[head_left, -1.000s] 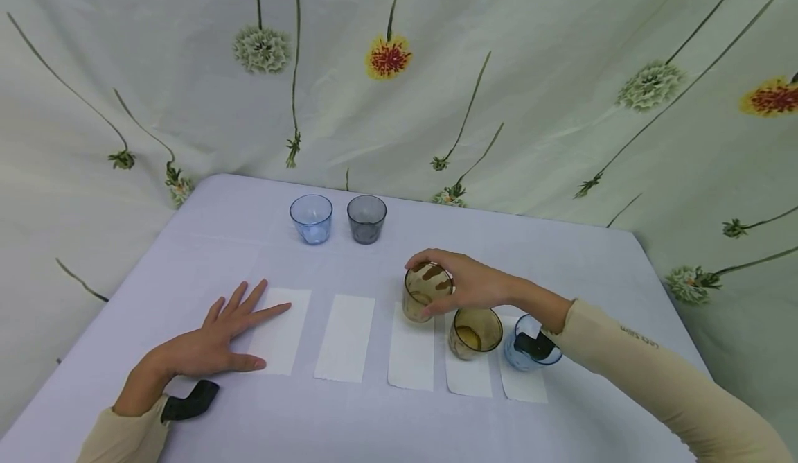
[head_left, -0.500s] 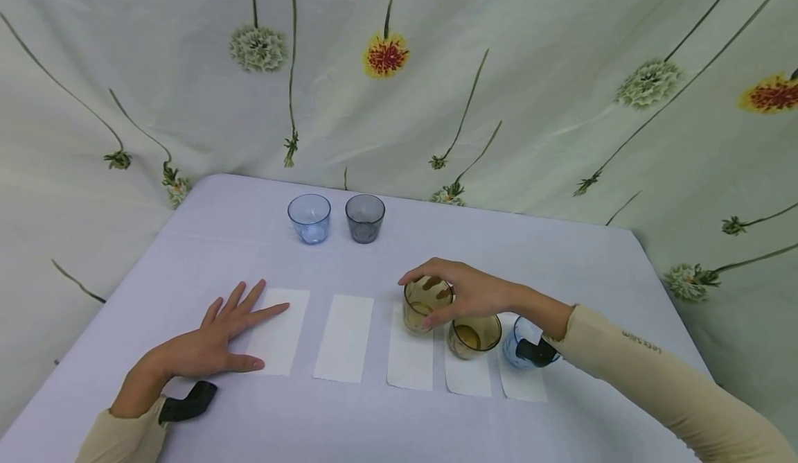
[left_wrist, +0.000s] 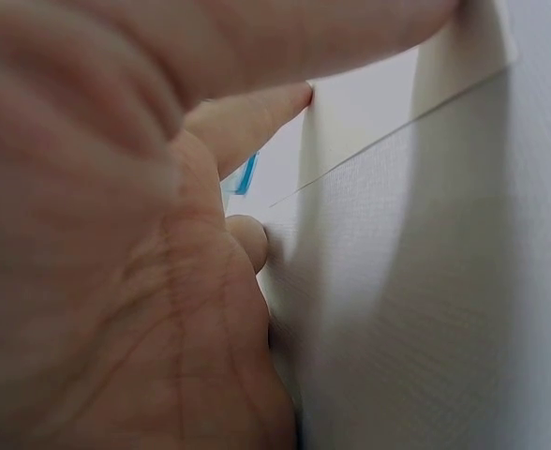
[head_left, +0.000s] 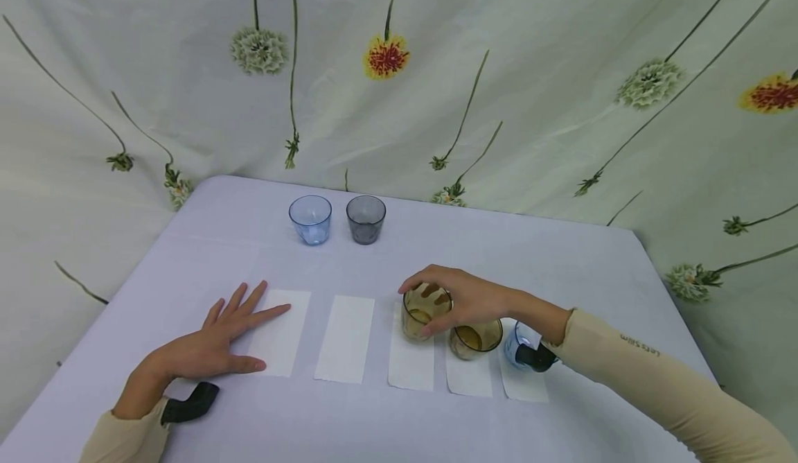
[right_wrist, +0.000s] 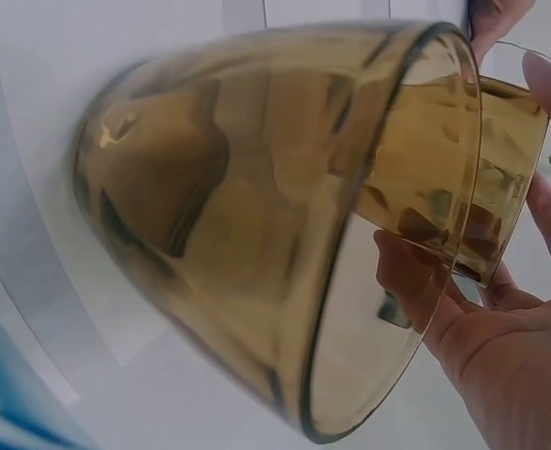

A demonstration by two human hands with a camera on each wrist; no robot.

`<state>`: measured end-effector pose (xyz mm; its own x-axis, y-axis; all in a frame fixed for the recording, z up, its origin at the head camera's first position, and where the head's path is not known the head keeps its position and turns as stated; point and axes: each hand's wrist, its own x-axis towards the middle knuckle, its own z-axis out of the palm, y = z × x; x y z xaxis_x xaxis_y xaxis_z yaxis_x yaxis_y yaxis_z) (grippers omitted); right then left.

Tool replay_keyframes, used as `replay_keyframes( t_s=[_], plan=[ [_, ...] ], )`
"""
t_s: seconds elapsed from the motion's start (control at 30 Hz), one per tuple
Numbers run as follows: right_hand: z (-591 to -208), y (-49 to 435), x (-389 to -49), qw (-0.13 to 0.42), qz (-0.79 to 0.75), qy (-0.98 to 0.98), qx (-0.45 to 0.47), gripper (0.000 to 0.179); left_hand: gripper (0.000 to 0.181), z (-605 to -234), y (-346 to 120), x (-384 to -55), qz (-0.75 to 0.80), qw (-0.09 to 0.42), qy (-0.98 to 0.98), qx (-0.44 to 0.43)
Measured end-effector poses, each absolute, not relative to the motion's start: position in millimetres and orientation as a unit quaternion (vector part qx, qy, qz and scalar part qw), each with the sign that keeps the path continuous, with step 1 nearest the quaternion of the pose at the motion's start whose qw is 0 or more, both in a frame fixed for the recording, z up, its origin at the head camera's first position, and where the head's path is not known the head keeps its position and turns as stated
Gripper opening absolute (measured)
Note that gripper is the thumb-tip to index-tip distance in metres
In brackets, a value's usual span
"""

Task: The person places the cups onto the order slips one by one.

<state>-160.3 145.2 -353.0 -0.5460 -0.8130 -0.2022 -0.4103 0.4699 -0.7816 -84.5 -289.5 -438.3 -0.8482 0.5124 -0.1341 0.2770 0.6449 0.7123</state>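
In the head view my right hand [head_left: 476,296] grips an amber glass [head_left: 414,323] round its sides, thumb on the near side and fingers behind. That glass is upright, over the far part of the third paper strip [head_left: 411,373]. Right beside it a second amber glass [head_left: 469,346] stands on the fourth strip and fills much of the right wrist view. On the fifth strip is a blue glass [head_left: 516,352], partly hidden by the black wrist camera. My left hand [head_left: 215,342] lies palm down with spread fingers, its index fingertip on the first paper strip [head_left: 283,345].
Toward the back of the white table [head_left: 530,248] stand another blue glass [head_left: 311,222] and a grey glass [head_left: 366,220]. Between the first and third strips lies a second paper strip [head_left: 346,342]. A flower-printed cloth [head_left: 548,68] hangs behind the table.
The amber glass in my right hand has come down and nearer to me over the third paper strip. My left hand has stayed in place.
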Motion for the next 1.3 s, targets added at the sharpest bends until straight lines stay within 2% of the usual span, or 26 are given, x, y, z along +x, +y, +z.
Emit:
replay_keyframes(
  t_s=[1.3],
  plan=[
    [-360.5, 136.7, -154.7, 0.284, -0.321, 0.814, -0.393, 0.064, 0.079, -436.0, -288.0, -83.4, 0.356, 0.162, 0.894, 0.218]
  ],
)
